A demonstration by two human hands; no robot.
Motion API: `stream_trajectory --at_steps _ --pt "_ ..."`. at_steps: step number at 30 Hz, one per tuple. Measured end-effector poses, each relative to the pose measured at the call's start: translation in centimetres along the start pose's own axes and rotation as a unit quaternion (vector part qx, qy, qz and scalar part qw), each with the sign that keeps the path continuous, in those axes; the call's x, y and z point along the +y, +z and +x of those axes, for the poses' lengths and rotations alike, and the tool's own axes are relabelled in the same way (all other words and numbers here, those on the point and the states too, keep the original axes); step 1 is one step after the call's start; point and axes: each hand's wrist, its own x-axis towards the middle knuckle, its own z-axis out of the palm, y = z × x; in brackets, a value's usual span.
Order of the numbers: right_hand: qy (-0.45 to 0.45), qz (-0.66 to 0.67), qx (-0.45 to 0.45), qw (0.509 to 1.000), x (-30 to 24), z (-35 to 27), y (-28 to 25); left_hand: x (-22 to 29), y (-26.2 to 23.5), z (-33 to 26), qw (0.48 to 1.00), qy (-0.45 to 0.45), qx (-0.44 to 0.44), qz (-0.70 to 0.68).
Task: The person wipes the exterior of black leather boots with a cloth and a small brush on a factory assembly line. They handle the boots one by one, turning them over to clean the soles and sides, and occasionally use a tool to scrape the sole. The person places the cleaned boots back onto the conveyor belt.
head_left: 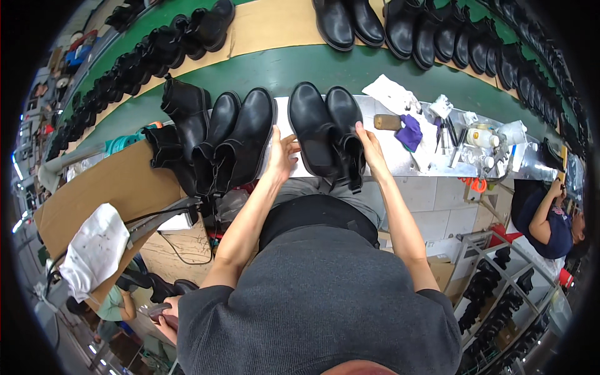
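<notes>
In front of me a pair of black ankle boots stands on the white worktop [431, 164], toes pointing away: a left boot [306, 119] and a right boot [344, 112]. My right hand [373, 153] is at the outer side of the right boot, its fingertips on the leather by the instep; part of its grip is hidden. My left hand [283, 154] is held with fingers apart and slightly bent, in the gap between this pair and another boot [253, 119] on the left. Nothing shows in its palm.
More black boots [187, 109] stand at the left beside a cardboard sheet [106, 181]. Right lie a brown block [387, 122], a purple cloth [409, 132], brushes and bottles [481, 138]. Beyond runs a green conveyor [275, 65] lined with boots. A co-worker [542, 219] is far right.
</notes>
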Motion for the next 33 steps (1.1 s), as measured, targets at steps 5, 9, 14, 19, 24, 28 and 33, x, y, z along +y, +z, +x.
stream_trajectory --at_steps 5,9,14,19,24,28,33 --pt "0.114 0.369 -0.115 0.915 1.9 1.5 0.0 2.9 3.5 -4.2 0.975 0.207 0.001 0.082" --pt "0.125 0.441 -0.146 0.877 1.7 -0.4 0.3 4.5 4.7 -6.6 0.938 0.309 -0.024 0.157" --pt "0.025 0.318 -0.085 0.944 -2.3 -4.5 -0.3 6.4 4.9 -8.2 0.976 0.181 -0.055 0.113" --pt "-0.086 0.176 -0.073 0.978 -8.9 -8.4 -1.8 5.1 2.5 -2.6 0.971 0.021 -0.213 -0.105" --pt "-0.133 0.083 -0.078 0.985 -11.0 -9.5 -0.8 1.7 4.4 -3.6 0.946 0.068 -0.307 -0.075" --pt "-0.164 -0.120 0.049 0.978 -9.3 -9.2 0.6 0.7 3.9 -2.1 0.934 0.118 -0.284 -0.184" --pt "-0.256 -0.013 0.108 0.960 -5.3 -5.7 1.6 0.2 4.2 0.2 0.927 0.373 -0.037 -0.029"
